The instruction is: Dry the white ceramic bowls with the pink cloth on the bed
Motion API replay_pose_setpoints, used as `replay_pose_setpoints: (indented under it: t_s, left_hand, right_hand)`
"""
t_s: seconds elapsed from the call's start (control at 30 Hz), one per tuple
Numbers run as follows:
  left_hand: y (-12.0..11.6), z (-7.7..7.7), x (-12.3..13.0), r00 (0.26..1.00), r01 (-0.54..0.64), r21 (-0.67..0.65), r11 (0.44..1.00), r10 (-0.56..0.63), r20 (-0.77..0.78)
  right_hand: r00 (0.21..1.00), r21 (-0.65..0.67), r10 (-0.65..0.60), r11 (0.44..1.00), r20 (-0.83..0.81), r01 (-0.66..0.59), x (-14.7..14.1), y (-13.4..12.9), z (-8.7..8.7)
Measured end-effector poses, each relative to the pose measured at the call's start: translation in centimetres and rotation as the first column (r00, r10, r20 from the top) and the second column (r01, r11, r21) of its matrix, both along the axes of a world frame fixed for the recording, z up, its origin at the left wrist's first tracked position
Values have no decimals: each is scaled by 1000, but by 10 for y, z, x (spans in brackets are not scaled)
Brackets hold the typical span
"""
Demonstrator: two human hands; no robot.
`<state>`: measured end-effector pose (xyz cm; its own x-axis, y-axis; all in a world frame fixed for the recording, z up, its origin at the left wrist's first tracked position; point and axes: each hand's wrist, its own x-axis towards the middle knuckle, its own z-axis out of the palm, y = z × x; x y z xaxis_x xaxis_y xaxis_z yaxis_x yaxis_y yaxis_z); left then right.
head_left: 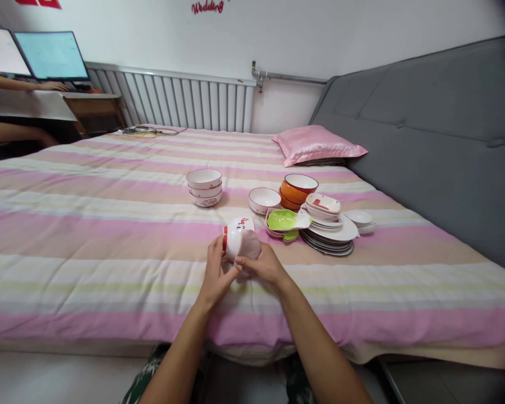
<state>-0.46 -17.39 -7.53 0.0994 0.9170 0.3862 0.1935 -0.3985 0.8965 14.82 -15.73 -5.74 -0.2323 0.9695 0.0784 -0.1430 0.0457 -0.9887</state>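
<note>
A white bowl [232, 244] with a red rim and red floral marks is tipped on its side above the striped bed. My left hand [216, 272] grips its left side near the rim. In my right hand [266, 262] is a pale pink cloth [249, 244], pressed against the bowl's outside. Part of the fingers is hidden behind bowl and cloth. Beyond them stands a stack of white bowls [205, 196]. A single white bowl [264, 201] sits to the right, beside orange bowls [292, 193] and green leaf-shaped dishes [281, 220].
Stacked plates [345, 230] with small dishes [323, 206] on top lie at the right, near small white dishes [359, 219]. Farther back are a pink pillow [317, 144] and cables [149, 131]. Another person's arm rests on a desk [37, 104] at the far left.
</note>
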Motion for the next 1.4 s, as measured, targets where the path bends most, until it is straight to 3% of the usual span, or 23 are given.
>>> replay_pose_setpoints:
  t_s: [0.17,0.33,0.53,0.7,1.03,1.23,1.4]
  left_hand:
    - [-1,4,0,999,-3,53,999,6,-53]
    - [-5,13,1,986,-22,237,971,61,-158]
    - [-7,16,6,969,-29,275,961,94,-228]
    - [-5,14,7,958,-42,232,972,105,-267]
    - [-5,14,6,953,-82,214,973,139,-269]
    - [-5,14,6,955,-93,214,972,148,-256]
    - [-5,14,6,958,-97,202,975,147,-248]
  right_hand:
    - [970,-110,-89,992,-226,65,-1,0,3]
    - [885,-177,-179,978,-430,111,1,-1,13]
    - [826,-300,-262,947,-499,119,3,0,24]
    - [838,-286,-259,949,-481,129,1,1,23]
    - [963,-160,-55,987,-265,13,-1,-9,21]
    - [983,-97,29,994,-179,-47,-3,-8,16]
    - [985,-117,37,991,-167,-57,-4,-8,15]
